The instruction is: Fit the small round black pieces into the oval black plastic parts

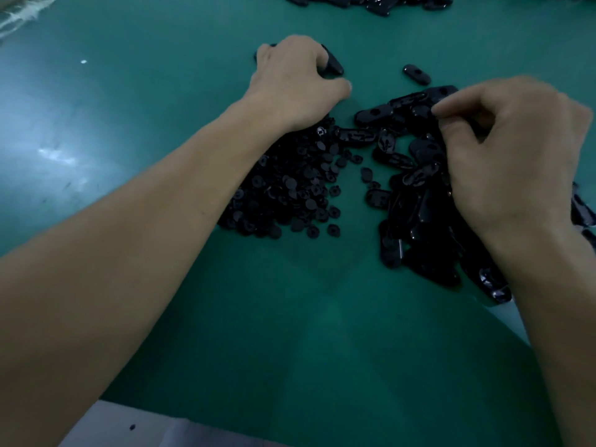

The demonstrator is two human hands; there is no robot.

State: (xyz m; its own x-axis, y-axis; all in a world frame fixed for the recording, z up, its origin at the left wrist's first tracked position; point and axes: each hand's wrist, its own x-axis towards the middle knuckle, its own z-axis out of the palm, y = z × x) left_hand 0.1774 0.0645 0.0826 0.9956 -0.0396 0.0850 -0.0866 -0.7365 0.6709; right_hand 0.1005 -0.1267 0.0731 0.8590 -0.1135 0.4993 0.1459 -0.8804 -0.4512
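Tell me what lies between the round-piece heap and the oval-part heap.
Head view: a strip of green table, with a few stray pieces on it, separates the round pieces from the oval parts.

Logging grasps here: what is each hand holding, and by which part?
The left hand curls over an oval black part, whose end sticks out. The right hand's fingertips meet at the oval pile; a hold cannot be told.

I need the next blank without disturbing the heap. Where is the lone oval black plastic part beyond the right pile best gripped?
Probably across its two long sides, from above: the lone oval black plastic part lies flat on the green mat, clear all round, with its long axis slanting.
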